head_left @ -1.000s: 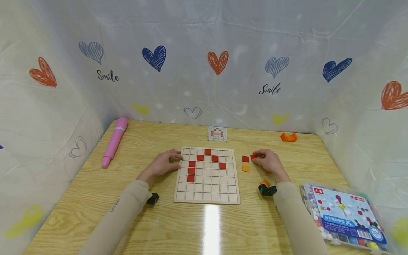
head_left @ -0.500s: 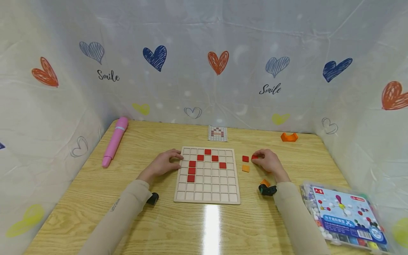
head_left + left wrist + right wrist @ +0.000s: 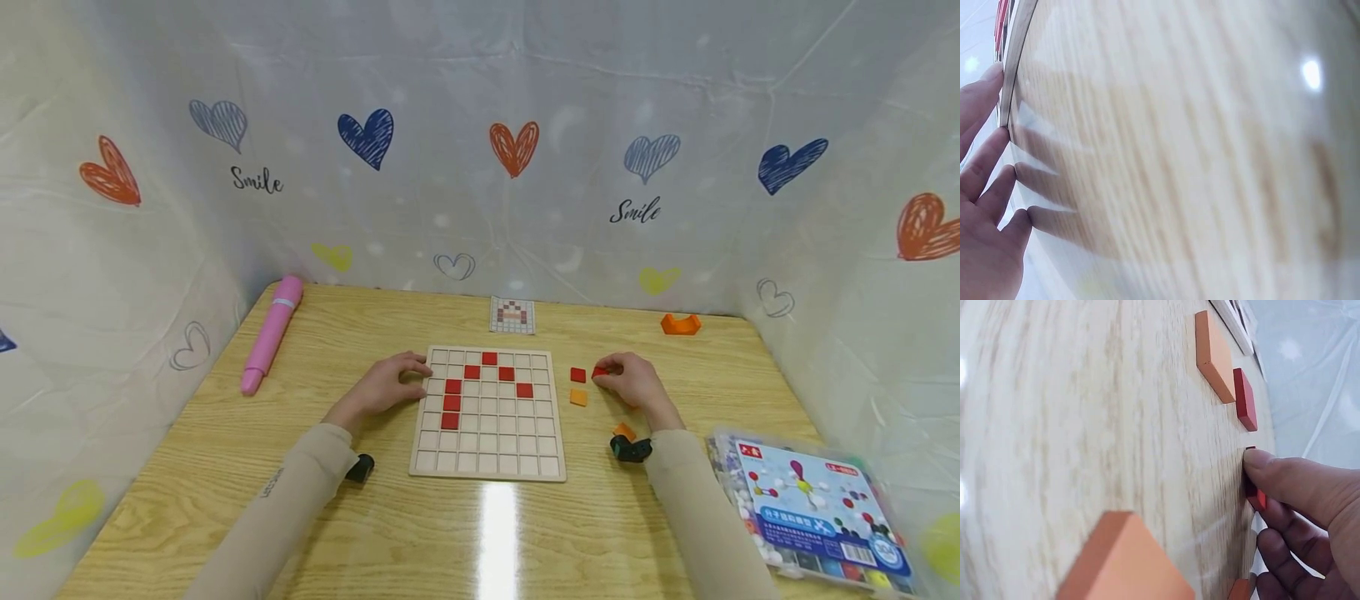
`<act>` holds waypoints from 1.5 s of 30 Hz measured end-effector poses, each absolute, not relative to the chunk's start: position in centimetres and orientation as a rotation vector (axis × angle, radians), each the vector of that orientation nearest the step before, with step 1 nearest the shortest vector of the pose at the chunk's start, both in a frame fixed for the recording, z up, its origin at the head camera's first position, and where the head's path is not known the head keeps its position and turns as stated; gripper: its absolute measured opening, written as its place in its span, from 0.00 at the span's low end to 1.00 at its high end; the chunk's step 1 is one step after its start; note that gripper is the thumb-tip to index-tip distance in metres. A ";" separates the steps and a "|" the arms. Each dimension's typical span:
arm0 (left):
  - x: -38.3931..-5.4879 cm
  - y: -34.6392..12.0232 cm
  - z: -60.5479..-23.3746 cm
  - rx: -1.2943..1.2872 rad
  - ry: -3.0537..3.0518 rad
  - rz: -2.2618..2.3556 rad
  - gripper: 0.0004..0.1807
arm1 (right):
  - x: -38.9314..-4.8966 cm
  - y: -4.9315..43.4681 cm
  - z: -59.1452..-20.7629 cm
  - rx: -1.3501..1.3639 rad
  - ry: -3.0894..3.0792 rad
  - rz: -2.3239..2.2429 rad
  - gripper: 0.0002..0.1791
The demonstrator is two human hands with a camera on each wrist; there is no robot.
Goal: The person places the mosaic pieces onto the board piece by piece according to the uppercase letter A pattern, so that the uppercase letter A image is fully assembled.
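Observation:
My left hand (image 3: 382,385) rests at the left edge of a pale wooden grid board (image 3: 497,442), its thumb and fingertips touching the rim. Several red tiles sit in the board's cells, one of them a red tile (image 3: 490,358) in the top row. To the right of the board, my right hand (image 3: 633,382) pinches a small red square tile (image 3: 1261,499) between thumb and fingers, low at the tabletop. Beside it lie another red tile (image 3: 577,375) and an orange tile (image 3: 578,397). A nearer orange tile (image 3: 1129,569) shows large in the right wrist view.
A printed pattern card (image 3: 513,316) lies behind the board. A pink stick-shaped object (image 3: 271,336) lies at the left, an orange curved piece (image 3: 681,325) at the back right. A clear plastic box (image 3: 817,508) with a blue label stands at the right front.
Hardly anything differs. My right hand has shifted very slightly to the right with the red tile; the left hand stays at the board's edge.

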State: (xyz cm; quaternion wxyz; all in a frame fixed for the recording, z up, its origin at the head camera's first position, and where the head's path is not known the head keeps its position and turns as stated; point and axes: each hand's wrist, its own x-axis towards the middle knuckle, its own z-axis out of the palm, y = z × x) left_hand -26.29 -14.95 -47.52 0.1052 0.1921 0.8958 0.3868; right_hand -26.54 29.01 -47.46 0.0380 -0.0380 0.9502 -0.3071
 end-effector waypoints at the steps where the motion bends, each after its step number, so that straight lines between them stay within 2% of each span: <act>1: -26.3 -14.9 -47.5 0.566 2.640 1.142 0.17 | -26.5 29.0 -47.5 -0.125 2.927 -0.935 0.16; 18: -26.4 -14.9 -47.6 0.575 2.656 1.118 0.17 | -24.5 27.8 -45.9 -0.272 2.977 -1.005 0.16; 33: -26.5 -14.9 -47.6 0.569 2.650 1.115 0.17 | -22.6 24.6 -44.1 -0.469 2.863 -1.118 0.16; 45: -26.3 -14.8 -47.4 0.562 2.639 1.119 0.17 | -22.0 22.0 -45.1 -0.515 2.777 -1.134 0.15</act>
